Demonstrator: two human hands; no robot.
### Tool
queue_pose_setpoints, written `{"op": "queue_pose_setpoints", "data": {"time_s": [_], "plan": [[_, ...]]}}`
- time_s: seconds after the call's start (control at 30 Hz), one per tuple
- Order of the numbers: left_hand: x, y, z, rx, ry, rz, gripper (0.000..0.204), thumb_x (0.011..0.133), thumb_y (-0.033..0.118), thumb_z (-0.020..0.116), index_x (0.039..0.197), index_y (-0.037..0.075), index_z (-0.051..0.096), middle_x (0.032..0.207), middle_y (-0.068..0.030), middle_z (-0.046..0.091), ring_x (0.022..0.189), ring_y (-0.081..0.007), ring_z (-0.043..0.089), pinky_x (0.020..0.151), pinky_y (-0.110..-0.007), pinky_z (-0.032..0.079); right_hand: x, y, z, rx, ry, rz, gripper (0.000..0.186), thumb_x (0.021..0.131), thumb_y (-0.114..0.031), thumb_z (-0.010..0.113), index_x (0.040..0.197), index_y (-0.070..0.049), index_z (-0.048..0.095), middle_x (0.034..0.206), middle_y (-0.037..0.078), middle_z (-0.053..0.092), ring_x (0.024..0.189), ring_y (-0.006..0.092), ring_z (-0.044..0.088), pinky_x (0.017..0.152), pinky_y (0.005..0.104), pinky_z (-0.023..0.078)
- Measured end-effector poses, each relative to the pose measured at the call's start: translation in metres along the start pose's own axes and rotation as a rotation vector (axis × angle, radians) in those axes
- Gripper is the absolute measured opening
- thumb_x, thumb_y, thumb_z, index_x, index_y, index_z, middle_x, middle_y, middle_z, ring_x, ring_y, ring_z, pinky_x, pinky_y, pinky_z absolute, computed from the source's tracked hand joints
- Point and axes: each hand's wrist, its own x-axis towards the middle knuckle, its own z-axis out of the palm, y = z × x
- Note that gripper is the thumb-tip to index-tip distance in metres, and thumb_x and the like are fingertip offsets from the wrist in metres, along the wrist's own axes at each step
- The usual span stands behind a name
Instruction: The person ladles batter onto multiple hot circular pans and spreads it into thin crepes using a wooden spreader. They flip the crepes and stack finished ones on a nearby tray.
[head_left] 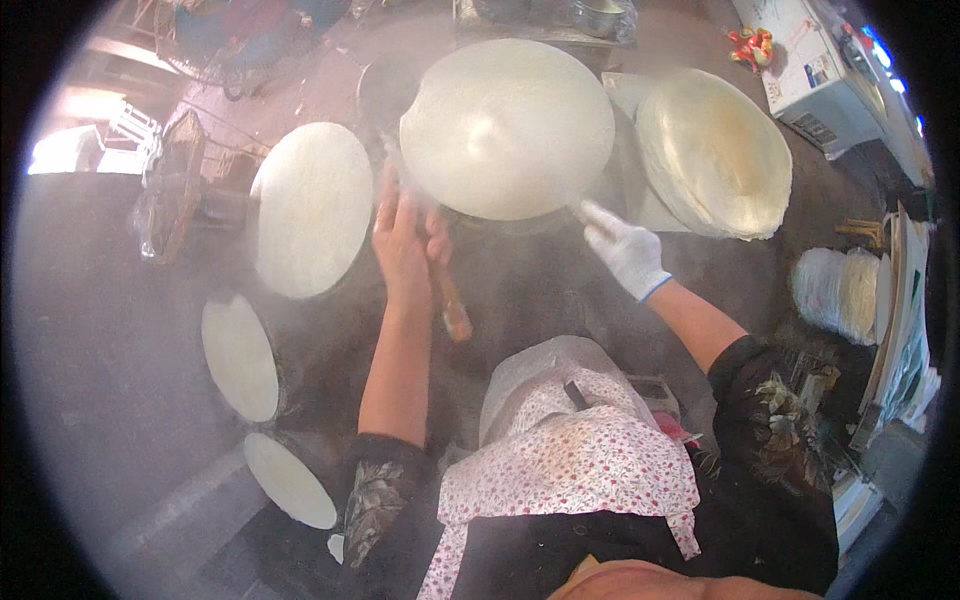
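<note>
A large, pale, thin round flatbread [520,95] lies spread out ahead of me, with a small raised spot near its middle. My right hand [625,250], in a white glove, has its fingers together at the near right edge of this sheet and seems to pinch it. My left hand [405,240] is bare and sits by the sheet's lower left side. It is closed round a wooden-handled tool [456,315], whose handle points back toward me; steam and fingers blur the tool's far end.
A stack of similar flatbreads [715,155] stands at the right. Left of me are several pale discs, including a big one [312,210] and smaller ones [240,358]. A white box-like appliance [815,75] is far right, near a wrapped bundle [840,293]. Steam hazes the view.
</note>
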Motion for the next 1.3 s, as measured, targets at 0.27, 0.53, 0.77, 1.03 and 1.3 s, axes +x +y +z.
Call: {"op": "queue_pose_setpoints", "data": {"time_s": [0.27, 0.53, 0.77, 1.03, 1.3], "plan": [[-0.002, -0.03, 0.01, -0.233, -0.004, -0.249, 0.058, 0.113, 0.022, 0.043, 0.169, 0.02, 0.024, 0.078, 0.0014, 0.045, 0.06, -0.0073, 0.042, 0.052, -0.024, 0.04, 0.02, 0.009, -0.006, 0.198, 0.067, -0.047, 0.04, 0.098, -0.039, 0.068, 0.137, -0.028, 0.071, 0.116, 0.012, 0.076, 0.099, 0.0335, 0.075, 0.086, 0.0416, 0.059], [-0.01, -0.057, 0.039, -0.732, 0.197, -0.55, 0.031, 0.114, 0.021, 0.044, 0.143, 0.013, 0.043, 0.078, 0.0002, 0.043, 0.061, -0.0089, 0.043, 0.053, -0.025, 0.044, 0.032, -0.029, -0.002, 0.483, -0.369, 0.134, 0.043, 0.1, -0.03, 0.069, 0.139, -0.012, 0.069, 0.118, 0.009, 0.079, 0.1, 0.0213, 0.075, 0.092, 0.0324, 0.056], [-0.057, 0.011, 0.006, -1.558, -0.395, -0.643, 0.025, 0.117, 0.03, 0.037, 0.126, 0.011, 0.052, 0.072, 0.0018, 0.045, 0.047, -0.0071, 0.044, 0.041, -0.022, 0.042, 0.016, -0.062, -0.088, 1.082, -0.422, 0.34, 0.046, 0.105, -0.022, 0.065, 0.148, -0.004, 0.06, 0.065, -0.007, 0.05, 0.046, 0.0012, 0.038, 0.038, 0.0199, 0.03], [-0.063, 0.017, 0.007, -1.351, -0.287, -0.498, 0.048, 0.118, 0.036, 0.031, 0.083, 0.006, 0.046, 0.058, 0.0008, 0.04, 0.04, -0.0079, 0.043, 0.036, -0.021, 0.042, 0.043, -0.042, -0.096, 1.015, -0.138, 0.254, 0.044, 0.105, -0.023, 0.067, 0.146, -0.007, 0.062, 0.063, -0.007, 0.051, 0.045, 0.0014, 0.039, 0.038, 0.0214, 0.027], [-0.183, -0.005, -0.058, -1.412, -0.031, -0.307, 0.03, 0.116, 0.022, 0.041, 0.146, 0.022, 0.049, 0.073, 0.0026, 0.041, 0.047, -0.0022, 0.039, 0.04, -0.018, 0.038, 0.018, -0.01, -0.008, 0.566, -0.4, -0.062, 0.041, 0.101, -0.015, 0.069, 0.141, -0.003, 0.066, 0.128, 0.013, 0.072, 0.119, 0.019, 0.066, 0.104, 0.0322, 0.05]]}}
